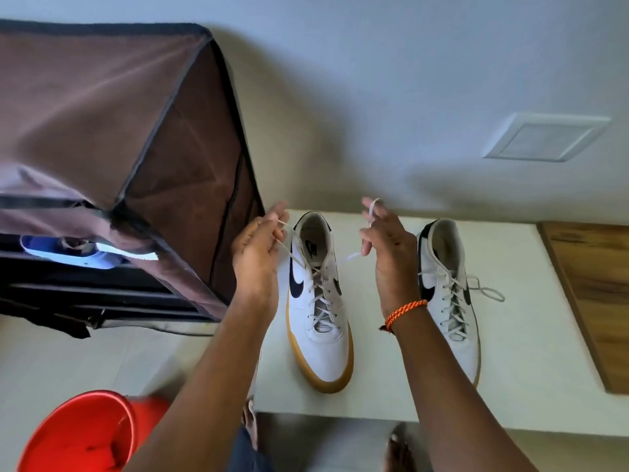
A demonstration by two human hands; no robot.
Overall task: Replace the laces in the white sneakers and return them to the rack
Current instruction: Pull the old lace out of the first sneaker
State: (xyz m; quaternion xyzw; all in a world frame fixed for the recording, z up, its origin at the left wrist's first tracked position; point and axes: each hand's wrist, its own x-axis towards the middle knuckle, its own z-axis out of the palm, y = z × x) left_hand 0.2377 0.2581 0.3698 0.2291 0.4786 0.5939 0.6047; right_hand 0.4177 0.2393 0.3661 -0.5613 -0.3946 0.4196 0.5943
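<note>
Two white sneakers with black side marks and tan soles stand on a low white table point(531, 386), heels toward the wall. Over the left sneaker point(323, 342) my left hand point(257, 248) pinches one white lace end point(292, 253) that runs taut down to the top eyelets. My right hand point(388, 243) holds the other lace end, looped round a raised finger, with its tip hanging by the palm. The right sneaker point(456, 321) is laced, and its bow lies loose to the right. An orange cord sits on my right wrist.
A brown fabric-covered shoe rack point(112, 131) stands at the left, its front flap open on dark shelves with a light shoe inside. A red bucket point(78, 437) is at the bottom left. A wooden board point(592, 294) lies at the table's right end.
</note>
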